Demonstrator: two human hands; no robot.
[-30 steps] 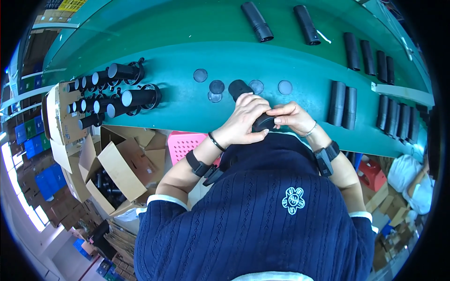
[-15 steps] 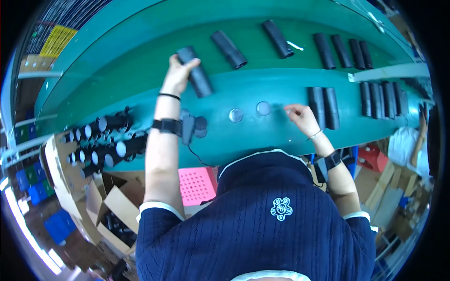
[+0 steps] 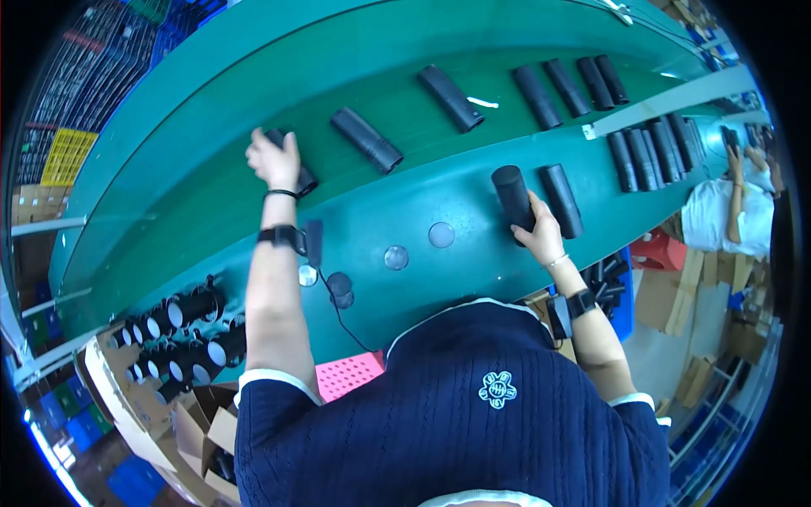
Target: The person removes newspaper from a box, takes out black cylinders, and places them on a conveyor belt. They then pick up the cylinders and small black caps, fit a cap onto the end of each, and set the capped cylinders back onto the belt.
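My right hand (image 3: 543, 237) is closed around the lower part of a black cylinder (image 3: 510, 193), which is tilted over the green worktable. Just to its right lies another black cylinder (image 3: 561, 201). At the left, my left hand (image 3: 273, 162) has its thumb and fingers apart over a black cylinder (image 3: 306, 181) lying on the green belt, partly hidden by the hand. Between my hands, two clear round discs lie on the table: a left disc (image 3: 396, 258) and a right disc (image 3: 441, 235). Dark discs (image 3: 340, 285) and a shiny disc (image 3: 307, 275) sit by my left forearm.
Several more black cylinders (image 3: 365, 139) lie along the belt, with a group (image 3: 651, 158) at the right. Black parts with pale round ends (image 3: 179, 313) stand at the left beside a cardboard box (image 3: 120, 404). A metal bar (image 3: 667, 103) crosses at the right. Another person (image 3: 728, 211) is at far right.
My left hand has lowered its cylinder onto the belt and spread its fingers. My right hand has taken hold of one of the two cylinders beside it and tilted it. The view has shifted.
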